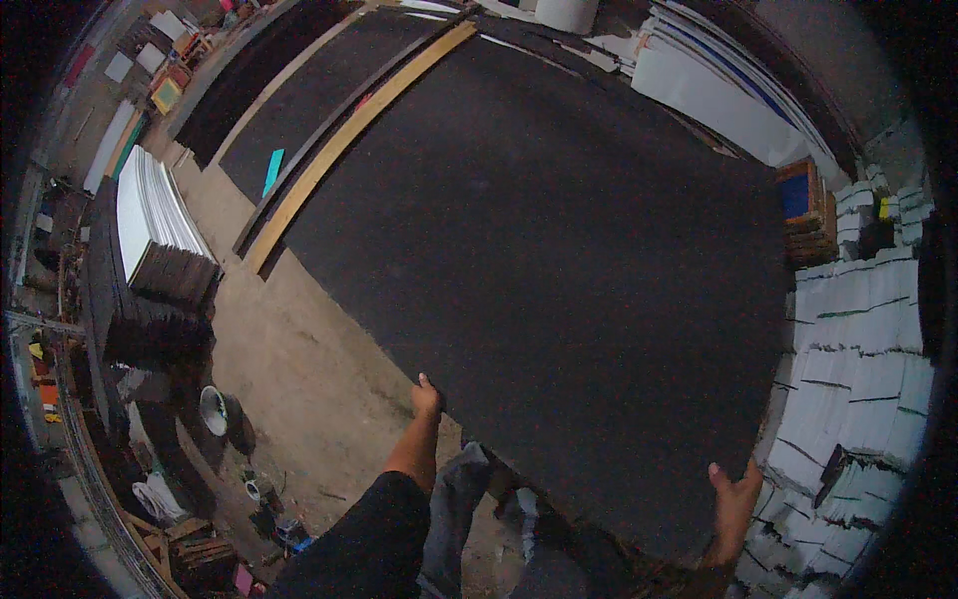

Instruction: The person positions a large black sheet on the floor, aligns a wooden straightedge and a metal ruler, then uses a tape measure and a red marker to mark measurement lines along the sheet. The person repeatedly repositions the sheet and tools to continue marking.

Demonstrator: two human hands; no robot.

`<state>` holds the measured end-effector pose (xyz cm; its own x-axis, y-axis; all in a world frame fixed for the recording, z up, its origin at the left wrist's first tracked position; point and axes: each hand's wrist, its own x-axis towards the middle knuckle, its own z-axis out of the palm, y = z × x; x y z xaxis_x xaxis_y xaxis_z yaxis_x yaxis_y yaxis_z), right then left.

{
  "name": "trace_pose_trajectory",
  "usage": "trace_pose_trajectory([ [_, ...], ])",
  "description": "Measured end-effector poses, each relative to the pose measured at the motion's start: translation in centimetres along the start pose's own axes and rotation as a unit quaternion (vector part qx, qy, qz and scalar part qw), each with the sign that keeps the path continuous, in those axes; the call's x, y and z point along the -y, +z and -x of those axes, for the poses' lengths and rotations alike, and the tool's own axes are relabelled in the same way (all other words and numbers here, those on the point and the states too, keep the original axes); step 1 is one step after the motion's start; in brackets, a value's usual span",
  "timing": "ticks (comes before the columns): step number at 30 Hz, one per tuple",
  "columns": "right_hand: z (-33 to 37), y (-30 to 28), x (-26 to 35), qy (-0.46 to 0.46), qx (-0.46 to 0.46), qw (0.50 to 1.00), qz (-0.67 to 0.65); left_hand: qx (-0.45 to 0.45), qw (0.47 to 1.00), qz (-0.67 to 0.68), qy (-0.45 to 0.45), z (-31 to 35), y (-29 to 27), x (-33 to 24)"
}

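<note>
A large black sheet point(559, 240) stretches out before me and takes up the middle of the view. At its left near edge, my left hand point(426, 396) is closed on it, thumb on top and the fingers hidden underneath. My right hand point(735, 499) holds the right near edge, its thumb over the black surface and its other fingers along the side. Across the far left part of the sheet lies a long yellowish wooden strip point(364, 140), with a dark strip point(339, 125) alongside. A small turquoise piece point(272, 172) rests just left of these.
White stacked sheets point(145, 215) stand on the left, near a round metal bowl-like object point(214, 410) on the floor. Bundled white stacks point(848, 379) line the right side. Leaning white panels point(714, 95) and a blue-fronted wooden box point(798, 198) are at the far right.
</note>
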<state>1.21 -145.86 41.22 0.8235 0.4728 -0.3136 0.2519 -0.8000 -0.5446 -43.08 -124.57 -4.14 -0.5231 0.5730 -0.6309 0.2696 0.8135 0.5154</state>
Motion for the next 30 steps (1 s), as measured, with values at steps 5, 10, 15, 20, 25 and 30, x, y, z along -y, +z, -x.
trace_pose_trajectory([
  [5,1.2,-3.1,0.0,0.019,-0.009,1.000,-0.018,-0.037,0.999,-0.016,-0.002,-0.5,-0.9,5.4],
  [10,3.8,-6.7,-3.9,0.016,-0.062,0.989,0.136,0.014,0.998,0.054,-0.041,6.1,-1.0,4.6],
  [15,5.5,-9.3,-5.3,0.019,-0.024,0.999,0.031,0.013,0.993,0.091,-0.067,8.6,0.0,9.0],
  [20,6.9,-9.9,-7.0,0.022,0.018,0.997,0.075,0.116,0.985,0.076,-0.106,10.1,0.6,14.7],
  [25,6.5,-5.8,-8.9,-0.029,0.037,0.995,0.082,0.267,0.948,0.055,-0.166,16.6,3.2,18.8],
  [30,4.2,-3.4,-9.9,-0.027,0.026,0.998,-0.049,0.370,0.911,0.116,-0.138,18.5,3.1,18.6],
])
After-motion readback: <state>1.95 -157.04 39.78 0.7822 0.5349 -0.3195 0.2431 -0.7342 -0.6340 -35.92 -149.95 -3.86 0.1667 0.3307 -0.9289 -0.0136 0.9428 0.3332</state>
